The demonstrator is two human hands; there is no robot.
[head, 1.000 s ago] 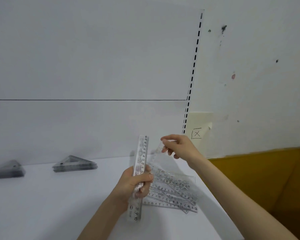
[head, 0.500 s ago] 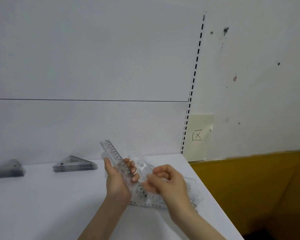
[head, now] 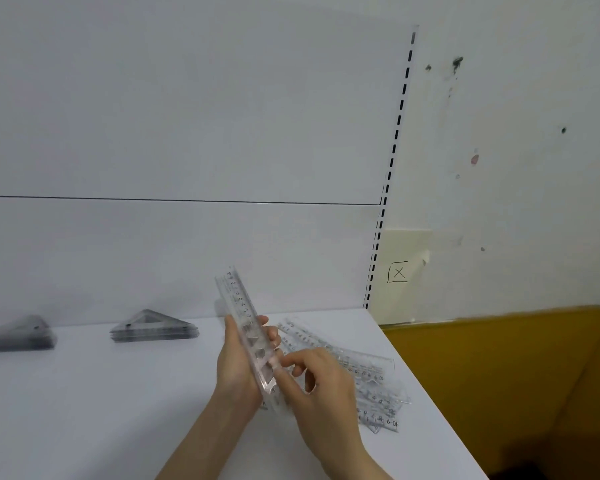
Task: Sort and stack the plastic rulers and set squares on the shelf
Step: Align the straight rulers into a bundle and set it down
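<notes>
Ruler-gathering step: left hand (head: 234, 372) grips our bundle (head: 246, 327), right hand (head: 323, 389) pinches its lower end; next we likely draw from the loose rulers (head: 368, 375).

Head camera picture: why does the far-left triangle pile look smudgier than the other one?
Head view: the far-left stack sits at the frame edge, where the wide lens likely smears it; the second stack is crisper; the slotted upright leans, the same distortion; light is soft, shadows faint.
</notes>
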